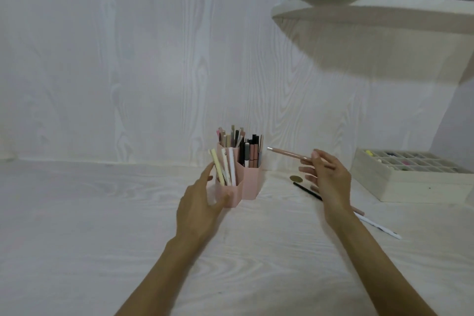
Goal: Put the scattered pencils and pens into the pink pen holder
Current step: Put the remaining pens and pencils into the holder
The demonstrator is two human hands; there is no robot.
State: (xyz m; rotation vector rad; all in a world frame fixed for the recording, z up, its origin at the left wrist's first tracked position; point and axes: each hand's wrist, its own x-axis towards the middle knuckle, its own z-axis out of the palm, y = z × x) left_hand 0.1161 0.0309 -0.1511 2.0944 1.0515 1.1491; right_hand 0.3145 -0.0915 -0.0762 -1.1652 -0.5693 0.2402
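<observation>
The left hand (202, 202) is cupping the front cell of the pink pen holder (239, 182), fingers spread wide, likely steadying it. Beyond, the right hand (327, 174) is pinching a pink pencil (287, 153) aimed toward the holder, while a white pen (379, 227) and black pencil (306, 190) are waiting on the table (102, 213).

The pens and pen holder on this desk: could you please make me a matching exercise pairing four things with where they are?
Things:
1. pink pencil
2. pen holder
3. white pen
4. coin

Places:
A. lying on the desk by the right forearm
B. held in the right hand
C. flat on the desk under the right hand's fingers
D. beside the left hand

Pairs: 1-B, 2-D, 3-A, 4-C
</observation>
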